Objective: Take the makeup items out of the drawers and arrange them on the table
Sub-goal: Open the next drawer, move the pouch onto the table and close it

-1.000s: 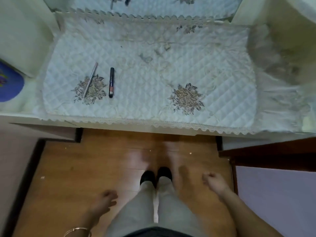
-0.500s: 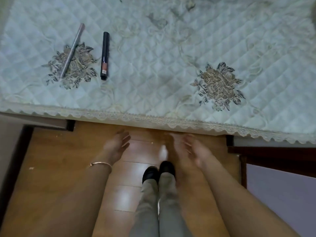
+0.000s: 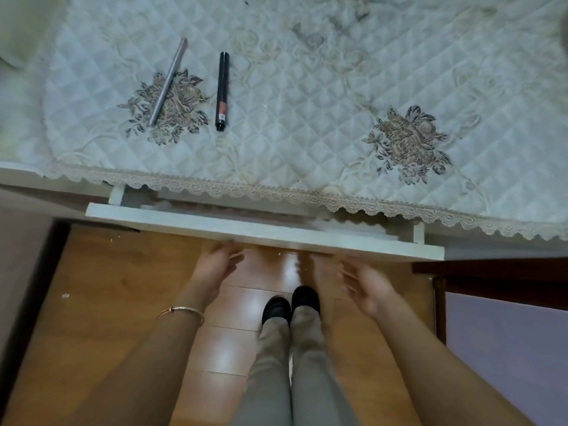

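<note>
Hands (image 3: 215,265) under white drawer (image 3: 264,230) front (slightly open).

Left hand (image 3: 215,265) and right hand (image 3: 365,284) forward, fingers loosely spread.

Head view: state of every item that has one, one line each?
drawer: pulled partly open, contents hidden
silver pencil: lying on cloth, tilted
black tube: lying flat, capped, apart from pencil
left hand: empty, fingers at drawer front
right hand: empty, open, just below drawer front

The drawer (image 3: 264,229) interior is blurred and mostly hidden under the lace cloth (image 3: 307,118).
</note>
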Motion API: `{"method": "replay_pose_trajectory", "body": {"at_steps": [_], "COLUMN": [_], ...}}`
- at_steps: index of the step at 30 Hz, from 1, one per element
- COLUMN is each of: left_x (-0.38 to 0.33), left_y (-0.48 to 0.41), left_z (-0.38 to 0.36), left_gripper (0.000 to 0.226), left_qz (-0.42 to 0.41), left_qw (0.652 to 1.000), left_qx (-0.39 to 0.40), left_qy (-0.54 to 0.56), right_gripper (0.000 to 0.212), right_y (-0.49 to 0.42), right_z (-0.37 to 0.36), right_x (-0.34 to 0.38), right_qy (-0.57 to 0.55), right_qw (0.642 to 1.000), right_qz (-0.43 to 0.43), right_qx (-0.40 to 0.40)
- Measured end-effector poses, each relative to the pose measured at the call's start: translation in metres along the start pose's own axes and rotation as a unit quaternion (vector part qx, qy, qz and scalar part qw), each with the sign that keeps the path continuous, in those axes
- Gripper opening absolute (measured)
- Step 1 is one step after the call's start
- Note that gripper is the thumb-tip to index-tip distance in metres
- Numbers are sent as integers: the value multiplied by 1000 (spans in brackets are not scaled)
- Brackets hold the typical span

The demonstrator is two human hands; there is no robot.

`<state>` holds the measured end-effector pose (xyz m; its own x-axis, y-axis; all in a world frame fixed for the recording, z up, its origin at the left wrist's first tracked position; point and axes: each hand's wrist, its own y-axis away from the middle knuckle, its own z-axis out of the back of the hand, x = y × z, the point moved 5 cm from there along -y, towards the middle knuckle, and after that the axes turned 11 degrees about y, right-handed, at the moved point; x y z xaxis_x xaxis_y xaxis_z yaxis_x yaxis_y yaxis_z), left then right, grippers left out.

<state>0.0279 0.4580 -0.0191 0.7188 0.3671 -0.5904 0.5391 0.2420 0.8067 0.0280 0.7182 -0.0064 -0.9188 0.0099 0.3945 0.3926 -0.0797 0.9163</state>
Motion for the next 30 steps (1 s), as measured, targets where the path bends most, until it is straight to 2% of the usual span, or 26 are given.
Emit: {"method": "replay_pose_trajectory", "body": {"at_steps": [2,4,5,8,10,13,15,18,20,23,26,30], "left_x": [-11,-30,-41,-72,-81,-83,-81,-77,-72,-58,-39,-20], "left_y": [35,75,92,111,98,83,83,88,94,106,116,124], "left_z": [14,21,23,23,24,28,29,34,40,52,63,76], "left_gripper": [9,5,7,33,51,63,55,34,28,29,33,34], "left_qz": [-122,-240,-300,-447,-447,-401,-401,-383,-373,-358,-348,-327], "left_qw": [985,959,937,831,778,746,747,782,787,788,789,803], "left_qx": [-43,-68,-77,-70,-45,-26,-23,-39,-41,-42,-42,-48], "left_qy": [-113,-138,-159,-323,-439,-530,-530,-491,-490,-500,-504,-495], "right_gripper": [23,12,3,9,24,35,37,34,28,27,37,44], "right_y": [26,59,79,114,110,90,87,95,101,108,111,116], "right_z": [5,4,0,-10,-14,-17,-17,-14,-12,-12,-11,-10], "right_x": [-1,10,18,44,59,61,53,40,31,13,-7,-34], "right_qy": [156,267,301,382,442,544,565,555,555,553,550,549], "right_qw": [985,941,913,813,758,719,709,717,722,737,760,773], "right_qz": [66,196,263,412,435,378,368,368,359,343,317,297], "right_qx": [-44,-66,-78,-153,-203,-208,-206,-207,-205,-183,-142,-116]}}
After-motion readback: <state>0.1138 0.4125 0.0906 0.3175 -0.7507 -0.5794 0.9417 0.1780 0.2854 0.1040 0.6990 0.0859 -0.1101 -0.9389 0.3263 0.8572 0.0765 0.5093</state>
